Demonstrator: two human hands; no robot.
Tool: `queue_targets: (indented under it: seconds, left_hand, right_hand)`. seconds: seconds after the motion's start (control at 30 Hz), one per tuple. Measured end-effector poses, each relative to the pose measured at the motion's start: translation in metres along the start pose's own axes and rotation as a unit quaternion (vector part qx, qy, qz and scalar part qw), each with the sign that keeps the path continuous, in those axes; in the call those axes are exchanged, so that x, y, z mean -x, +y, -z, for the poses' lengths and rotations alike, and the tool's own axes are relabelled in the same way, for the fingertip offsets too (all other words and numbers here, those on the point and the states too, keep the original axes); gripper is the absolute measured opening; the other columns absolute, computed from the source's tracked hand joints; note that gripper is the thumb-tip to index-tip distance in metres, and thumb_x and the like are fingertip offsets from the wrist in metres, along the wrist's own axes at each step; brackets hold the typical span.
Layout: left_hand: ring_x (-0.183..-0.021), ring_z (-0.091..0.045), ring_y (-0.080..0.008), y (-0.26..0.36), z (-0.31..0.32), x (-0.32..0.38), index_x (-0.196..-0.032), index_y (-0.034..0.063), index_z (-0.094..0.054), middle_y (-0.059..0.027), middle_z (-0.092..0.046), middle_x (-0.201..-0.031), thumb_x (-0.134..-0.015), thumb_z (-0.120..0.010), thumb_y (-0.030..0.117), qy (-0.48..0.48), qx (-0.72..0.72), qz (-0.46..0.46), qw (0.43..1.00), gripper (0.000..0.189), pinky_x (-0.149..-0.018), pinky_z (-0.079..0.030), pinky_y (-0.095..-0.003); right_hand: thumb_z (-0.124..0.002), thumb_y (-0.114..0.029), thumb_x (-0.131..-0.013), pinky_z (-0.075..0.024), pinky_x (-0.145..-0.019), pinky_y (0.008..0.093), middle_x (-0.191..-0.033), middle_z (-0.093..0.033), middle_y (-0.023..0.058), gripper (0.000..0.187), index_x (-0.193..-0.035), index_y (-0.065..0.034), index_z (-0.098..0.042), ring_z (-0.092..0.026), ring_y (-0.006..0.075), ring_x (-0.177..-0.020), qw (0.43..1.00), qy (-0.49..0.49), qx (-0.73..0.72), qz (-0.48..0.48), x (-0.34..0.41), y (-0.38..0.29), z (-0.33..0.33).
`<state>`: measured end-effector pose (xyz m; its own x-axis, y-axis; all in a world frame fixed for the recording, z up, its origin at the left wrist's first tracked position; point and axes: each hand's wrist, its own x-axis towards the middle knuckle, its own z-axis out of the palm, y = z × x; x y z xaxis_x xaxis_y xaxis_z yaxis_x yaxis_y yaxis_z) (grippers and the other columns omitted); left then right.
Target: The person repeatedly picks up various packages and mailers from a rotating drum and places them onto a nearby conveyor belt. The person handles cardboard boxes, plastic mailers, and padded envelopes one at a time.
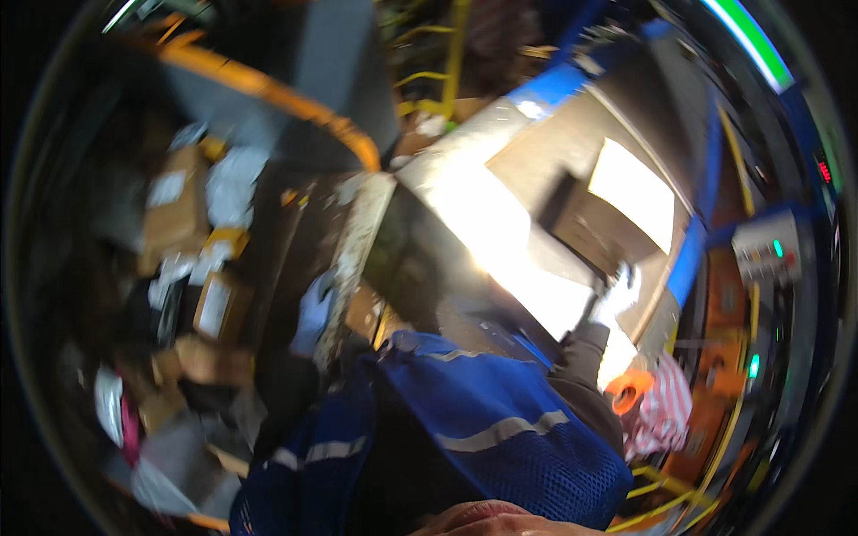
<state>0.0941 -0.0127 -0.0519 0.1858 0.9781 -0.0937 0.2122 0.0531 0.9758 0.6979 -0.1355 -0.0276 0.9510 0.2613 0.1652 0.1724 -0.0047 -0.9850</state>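
My right hand (618, 293), in a white glove, is at the near side of a cardboard box (593, 224). It appears to touch the box, but blur hides the finger contact. A glaring white sheet or label (633, 191) covers part of the box's top. The box rests on a brightly lit work surface (536, 151). On the left, my gloved left hand (314, 313) lies against the worn metal edge (358, 248) of a partition. Whether its fingers close around that edge is unclear.
Piled parcels, including a labelled carton (175, 201) and a plastic mailer (234, 181), lie left of the partition. An orange-edged panel (268, 87) rises beyond. At right are an orange tape roll (628, 392), a striped bag (663, 405) and a control box (767, 248).
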Motion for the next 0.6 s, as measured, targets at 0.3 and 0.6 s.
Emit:
queue_targets:
  seconds: [0.3,0.6]
  left_hand:
    - [-0.13,-0.037,-0.0369,-0.016,0.106,0.04,-0.142,0.0102,-0.034,-0.022,-0.034,-0.143,-0.08,-0.068,0.029,0.243,-0.396,0.099,0.88,0.073,-0.106,-0.032,-0.0446]
    - [-0.132,-0.025,-0.0445,-0.028,0.264,0.042,-0.146,0.0128,-0.018,-0.0226,-0.026,-0.144,-0.056,-0.082,0.045,0.086,-0.576,0.208,0.786,0.115,-0.106,-0.021,-0.0572]
  right_hand:
    - [-0.058,-0.016,-0.093,-0.0453,-0.097,0.0372,-0.133,-0.049,0.0167,0.047,-0.134,0.0023,-0.042,-0.051,0.0284,-0.118,0.909,0.002,0.227,0.351,0.044,-0.031,-0.037]
    - [-0.062,-0.013,-0.086,-0.0435,-0.096,0.0351,-0.124,-0.058,0.016,0.042,-0.127,-0.0057,-0.054,-0.056,0.0279,-0.115,0.688,-0.692,0.074,0.208,0.343,-0.083,-0.387]
